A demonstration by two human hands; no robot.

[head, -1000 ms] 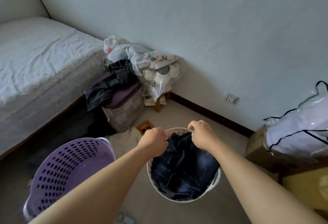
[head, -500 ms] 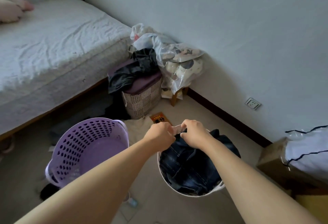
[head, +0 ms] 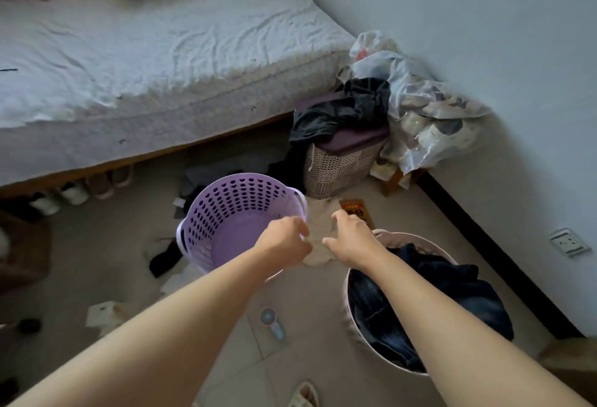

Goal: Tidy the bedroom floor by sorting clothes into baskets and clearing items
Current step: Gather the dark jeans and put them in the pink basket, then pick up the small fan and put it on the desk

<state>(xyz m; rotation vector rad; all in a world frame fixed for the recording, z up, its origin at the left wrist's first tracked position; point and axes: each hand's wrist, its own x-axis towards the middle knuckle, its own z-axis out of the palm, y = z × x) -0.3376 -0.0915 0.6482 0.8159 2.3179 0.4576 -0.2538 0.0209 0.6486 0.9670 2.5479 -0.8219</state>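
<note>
Left hand [head: 284, 243] fingers [head: 302, 229] curl loosely over the near edge of a beige garment [head: 318, 245] on the floor; whether they already pinch the cloth cannot be told, the knuckles hide the tips. Right hand [head: 350, 238] fingers [head: 336, 214] are spread and bent, reaching down onto the same garment, thumb out toward the left hand, not plainly clamped on anything. Both hands sit close together in the gap between the two baskets.

The beige garment lies flat on the floor [head: 307, 303] between the purple perforated basket [head: 226, 209] on the left and the white basket [head: 397, 238] on the right. The purple basket shows no clothes inside. The white basket holds dark denim clothes [head: 458, 290], with the right forearm passing over them. An orange-brown packet [head: 357, 211] lies just beyond the right hand, touching or just beside the garment.

Further out: a woven hamper [head: 339, 169] piled with dark and purple clothing stands near the bed [head: 161, 51] corner, clear plastic bags [head: 429, 106] heaped beside it against the wall. A black sock [head: 164, 258] and scraps of paper lie left of the purple basket, a small blue handheld fan [head: 273, 322] between the forearms, and shoes under the bed edge.

Step in hand, as judged: picking up the light garment to sort it. The next move calls for closing both hands on the cloth, lifting it clear of the packet, and dropping it in a basket, likely the purple one since the white one has darks.
</note>
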